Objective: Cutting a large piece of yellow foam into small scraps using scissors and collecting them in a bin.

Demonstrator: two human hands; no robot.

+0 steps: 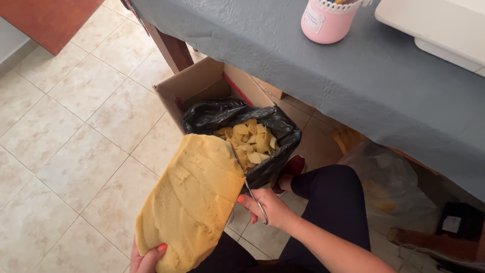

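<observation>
the left hand grips the near bottom corner of a big slab of yellow foam, fingers curled round its edge, one orange-painted nail showing on top. the foam stands tilted up over the person's lap, its far end reaching to the rim of the black bag. the right hand is closed around the handles of a pair of scissors, and the blades run up along the foam's right edge, touching it near the top corner; whether the blades are apart or together is hard to tell from here. just beyond the blades, the black bag sits open inside a cardboard box on the tiled floor, and it holds a heap of small yellow foam pieces. the box stands beside a table leg, under a table covered in grey cloth. on that cloth, a pink pot near the far edge.
</observation>
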